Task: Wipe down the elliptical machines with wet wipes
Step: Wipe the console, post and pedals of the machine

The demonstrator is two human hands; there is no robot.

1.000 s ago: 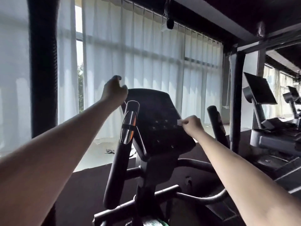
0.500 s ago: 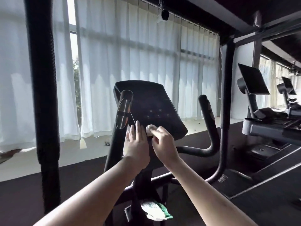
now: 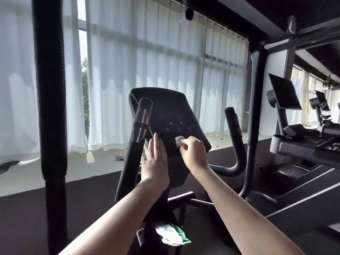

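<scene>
Closest to us, a soft green and white pack of wipes lies low on the machine. We cannot see how many are inside. Our left hand is flat with straight fingers, by the bottom of the flat black screen panel. Our right hand pinches a small white wet wipe against that panel. The wipe looks light, soft and squishy, so bunching it in our fingertips should work best.

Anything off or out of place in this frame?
Two small things: a tangled scrap lies on the floor by the curtain, and the wipes pack sits crumpled low on the elliptical, overhanging its perch. Nothing looks damaged.
</scene>
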